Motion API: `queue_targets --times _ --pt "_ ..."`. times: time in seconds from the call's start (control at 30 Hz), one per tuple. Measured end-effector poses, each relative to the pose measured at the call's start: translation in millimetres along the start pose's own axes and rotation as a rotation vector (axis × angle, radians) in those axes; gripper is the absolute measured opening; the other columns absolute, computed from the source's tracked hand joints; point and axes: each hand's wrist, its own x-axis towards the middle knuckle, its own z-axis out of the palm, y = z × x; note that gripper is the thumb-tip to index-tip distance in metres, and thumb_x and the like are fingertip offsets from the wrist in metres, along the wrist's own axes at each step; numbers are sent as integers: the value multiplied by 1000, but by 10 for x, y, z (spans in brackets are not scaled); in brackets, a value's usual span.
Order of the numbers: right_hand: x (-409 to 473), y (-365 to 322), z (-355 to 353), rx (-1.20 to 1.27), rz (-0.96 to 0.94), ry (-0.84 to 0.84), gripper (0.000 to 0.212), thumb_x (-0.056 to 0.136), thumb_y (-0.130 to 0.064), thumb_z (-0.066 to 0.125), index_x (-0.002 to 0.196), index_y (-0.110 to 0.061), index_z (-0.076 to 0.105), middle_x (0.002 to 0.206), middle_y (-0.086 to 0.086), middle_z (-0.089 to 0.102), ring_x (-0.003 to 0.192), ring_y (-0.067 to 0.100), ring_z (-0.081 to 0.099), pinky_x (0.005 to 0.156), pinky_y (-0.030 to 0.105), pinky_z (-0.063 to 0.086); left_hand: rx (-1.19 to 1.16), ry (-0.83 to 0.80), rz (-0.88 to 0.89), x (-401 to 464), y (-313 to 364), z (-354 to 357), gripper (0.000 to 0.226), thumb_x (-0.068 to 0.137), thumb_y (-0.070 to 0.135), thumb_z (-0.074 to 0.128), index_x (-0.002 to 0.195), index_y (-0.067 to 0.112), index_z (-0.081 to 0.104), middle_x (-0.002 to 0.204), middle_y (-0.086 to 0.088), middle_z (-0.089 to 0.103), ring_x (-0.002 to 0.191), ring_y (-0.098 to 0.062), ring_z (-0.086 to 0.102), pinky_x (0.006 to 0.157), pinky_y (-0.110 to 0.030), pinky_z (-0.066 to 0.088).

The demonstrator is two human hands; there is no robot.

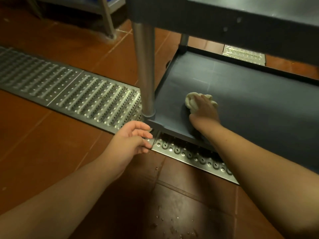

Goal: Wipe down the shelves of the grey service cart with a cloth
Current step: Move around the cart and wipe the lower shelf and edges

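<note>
The bottom shelf (250,100) of the grey service cart is being wiped: the bunched cloth (193,100) is pressed down beneath the right hand (205,109), fingers laid over it, near the steel leg (145,66). The left hand (133,138) is held loosely curled, holding nothing, beside that leg's foot. Strokes away from the leg seem called for next, across the shelf's remaining surface.

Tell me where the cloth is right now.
The bunched cream cloth lies on the grey cart's bottom shelf, under the right hand, near the steel leg.

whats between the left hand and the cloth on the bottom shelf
In the head view, the cart's corner with its steel leg stands between the left hand and cloth.
</note>
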Motion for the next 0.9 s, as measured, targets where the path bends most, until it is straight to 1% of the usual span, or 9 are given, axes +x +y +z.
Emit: queue_targets --times 0.1,0.2,0.33,0.4,0.53,0.67,0.8,0.87,0.9 --pt "100 -323 146 95 -15 -51 63 82 -6 54 138 -33 41 147 -5 38 127 28 45 97 42 45 12 33 3 16 -18 -158 39 79 -21 41 100 6 60 83 -10 64 63 -20 62 64 -36 50" --pt "205 -601 231 221 52 -47 80 86 -8 60 153 -33 24 159 -3 28 142 27 33 110 38 36 17 45 -2 46 -43 -232 38 80 -20 42 104 5 59 87 -12 64 67 -22 62 67 -38 52" --pt "238 -928 260 84 -149 -119 58 86 -9 58 141 -20 44 147 2 40 131 30 45 100 35 40 -25 34 -51 121 -85 -196 33 85 -14 49 112 3 57 107 -14 66 89 -25 66 81 -43 55" --pt "191 -968 257 36 -205 -182 59 87 -8 57 144 -18 44 153 0 36 135 27 42 105 34 37 -32 17 -88 190 -120 -161 35 87 -10 49 116 7 58 119 -11 64 104 -22 65 89 -45 55" --pt "133 -836 234 28 -310 -274 67 86 -10 59 149 -22 41 161 -4 28 146 19 29 112 22 23 -30 -19 -145 331 -216 -70 53 90 -9 45 138 13 46 141 -4 50 125 -18 52 98 -41 50" --pt "81 -736 173 45 -350 -339 68 86 -8 59 150 -21 40 162 -4 27 147 16 26 106 11 19 -52 -32 -191 398 -251 11 64 88 -13 40 146 14 36 152 -4 39 133 -19 44 101 -39 47" --pt "9 -616 142 157 -280 -417 62 91 -10 59 149 -22 41 156 -2 37 139 16 40 96 10 36 -84 -50 -212 393 -292 67 72 85 -17 35 150 14 28 157 0 30 140 -15 35 103 -37 45" --pt "-28 -542 148 110 -328 -444 59 90 -18 62 147 -23 46 155 -4 39 140 14 39 97 1 27 -73 -51 -219 400 -307 112 74 85 -18 34 151 15 27 157 1 28 141 -14 33 103 -38 44" --pt "-43 -494 142 86 -358 -464 58 88 -23 65 144 -26 50 155 -7 40 140 13 39 101 5 26 -63 -49 -223 405 -308 144 75 84 -18 34 151 15 26 158 1 28 141 -14 33 103 -38 45"
